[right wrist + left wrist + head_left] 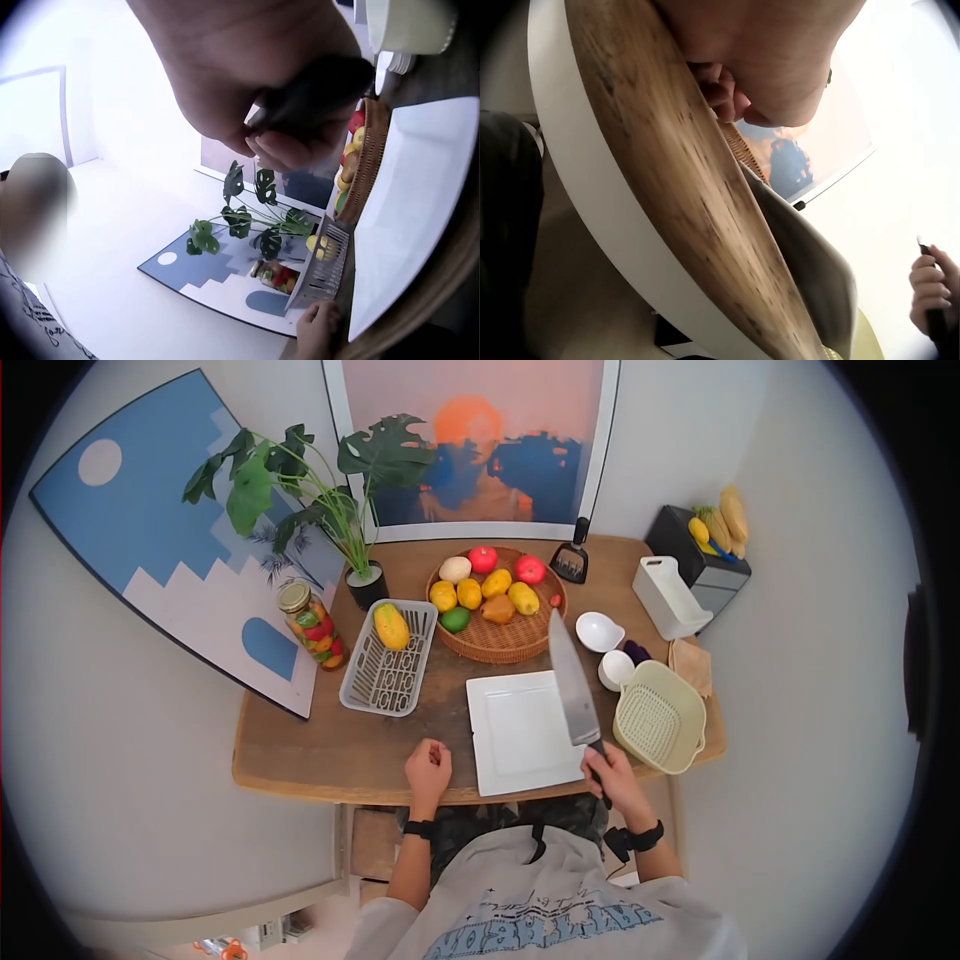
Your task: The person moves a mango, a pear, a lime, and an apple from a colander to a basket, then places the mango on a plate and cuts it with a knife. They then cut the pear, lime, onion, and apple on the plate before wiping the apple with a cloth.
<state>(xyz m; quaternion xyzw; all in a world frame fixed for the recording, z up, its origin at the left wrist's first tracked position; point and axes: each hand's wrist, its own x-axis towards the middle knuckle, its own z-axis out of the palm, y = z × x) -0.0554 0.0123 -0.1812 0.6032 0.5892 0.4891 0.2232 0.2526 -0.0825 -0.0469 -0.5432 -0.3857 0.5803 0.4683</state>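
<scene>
My right hand [617, 785] grips the black handle of a large kitchen knife [572, 685]. The broad blade points away from me, over the right side of a square white plate [515, 725]. In the right wrist view the fingers wrap the dark handle [319, 90]. My left hand [429, 768] rests at the table's front edge, left of the plate, its fingers loosely curled around nothing. Seen from the left wrist, that hand [757, 60] is close by the wooden edge. A yellow papaya-like fruit [391, 627] lies in a grey plastic basket [347, 695] beyond it.
A round wicker tray [490, 652] holds several fruits at the back. To the right stand a pale green colander [690, 745], small white bowls [600, 631] and a white container [670, 600]. A filled jar [312, 628] and a potted plant [368, 585] stand at the left.
</scene>
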